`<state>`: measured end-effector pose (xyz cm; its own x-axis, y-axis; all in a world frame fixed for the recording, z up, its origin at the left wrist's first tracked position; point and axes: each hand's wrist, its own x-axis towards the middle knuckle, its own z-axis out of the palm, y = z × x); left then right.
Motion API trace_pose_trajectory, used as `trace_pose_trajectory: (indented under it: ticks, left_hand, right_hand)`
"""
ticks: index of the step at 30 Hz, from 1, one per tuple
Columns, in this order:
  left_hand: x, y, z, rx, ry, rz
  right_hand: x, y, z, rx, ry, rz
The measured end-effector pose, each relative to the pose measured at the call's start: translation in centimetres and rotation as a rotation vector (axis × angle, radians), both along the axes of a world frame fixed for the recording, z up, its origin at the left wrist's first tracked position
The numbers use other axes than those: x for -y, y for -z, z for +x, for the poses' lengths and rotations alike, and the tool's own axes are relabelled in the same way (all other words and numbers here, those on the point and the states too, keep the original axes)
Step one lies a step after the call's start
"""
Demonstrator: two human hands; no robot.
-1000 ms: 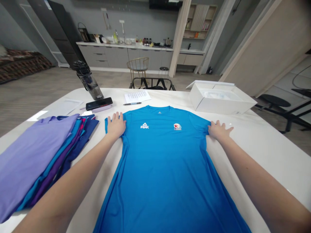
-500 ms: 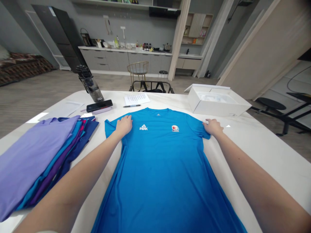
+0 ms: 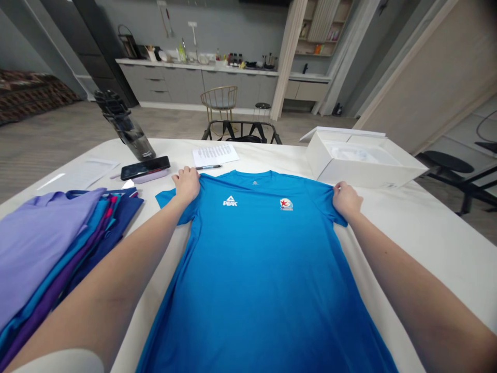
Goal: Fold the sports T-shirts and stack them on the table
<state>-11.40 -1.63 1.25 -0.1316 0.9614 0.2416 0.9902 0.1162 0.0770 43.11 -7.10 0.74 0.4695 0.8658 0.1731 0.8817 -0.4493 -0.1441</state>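
Note:
A bright blue T-shirt (image 3: 256, 259) with a white PEAK logo lies face up and flat on the white table (image 3: 419, 228), collar away from me. My left hand (image 3: 187, 183) grips the shirt's left shoulder with curled fingers. My right hand (image 3: 346, 199) grips the right shoulder the same way. Both arms reach forward along the shirt's sides.
A stack of folded shirts (image 3: 54, 243), purple on top, lies at the left. Behind it stand a dark bottle (image 3: 126, 127), a phone (image 3: 145, 167), a printed sheet (image 3: 216, 154) and a pen (image 3: 208, 167). An open white box (image 3: 363, 158) sits at the far right. A chair (image 3: 240, 132) stands beyond the table.
Both hands have slid from the sleeves, where they lay flat with fingers spread, inward and up to the shoulders, and have closed on the fabric.

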Motion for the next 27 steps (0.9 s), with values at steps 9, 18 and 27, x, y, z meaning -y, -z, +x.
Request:
trace_pose_trajectory:
  ticks: [9,18,27]
  left_hand:
    - [3.2,-0.4,4.5,-0.005,0.229,0.092]
    - [-0.6,-2.3,11.2,0.049,0.250,-0.105]
    - [-7.0,-2.1,12.8,0.125,0.112,-0.162]
  right_hand:
    - [1.9,-0.8,-4.1,0.060,-0.163,0.021]
    - [-4.5,-2.2,-14.2,-0.153,-0.419,-0.024]
    - [-9.4,-0.7,-16.0,-0.109,-0.426,-0.024]
